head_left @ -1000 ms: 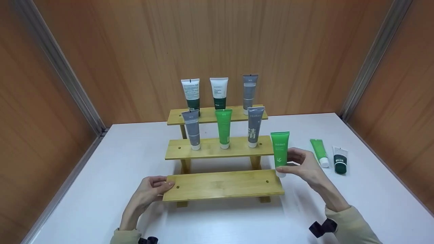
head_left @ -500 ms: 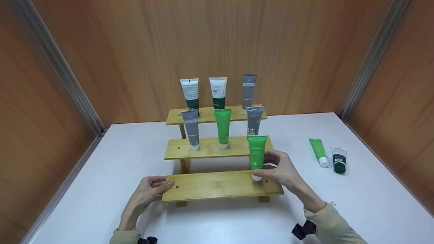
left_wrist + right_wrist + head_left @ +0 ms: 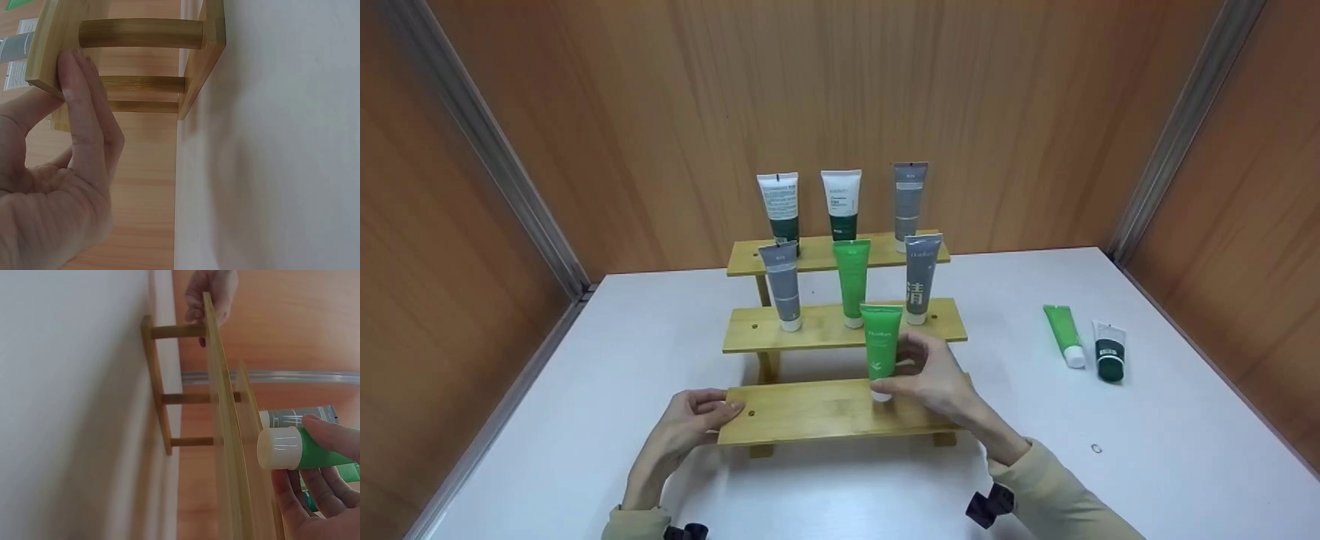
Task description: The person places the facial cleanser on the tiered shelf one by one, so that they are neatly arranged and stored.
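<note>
1. The right hand [image 3: 930, 375] pinched a green tube [image 3: 882, 341] low down, thumb on one side and fingers on the other, close to the white cap [image 3: 278, 449]. That low hold probably kept the tube steady and left its printed front uncovered.
2. The tube was upright at that hand's fingertips, cap down, over the lowest shelf [image 3: 810, 412]. From the right wrist, a gap seemed to show between cap and wood. The flat cap presumably made the steadier foot.
3. The left hand [image 3: 690, 420] gripped the shelf end beside it, thumb on top and fingers beneath, likely bracing the stand against a knock.
4. Beyond the right hand, two gray tubes [image 3: 782, 281] flanked another green one [image 3: 852, 270] on the middle shelf [image 3: 817, 337]; three more tubes [image 3: 841, 193] stood farther back. Their spacing perhaps kept neighbours from toppling one another.
5. To the right hand's right, a green tube [image 3: 1062, 328] and a white-and-dark-green tube [image 3: 1110, 360] lay on the table [image 3: 847, 495], well apart from the stand, perhaps to leave the arm room.
</note>
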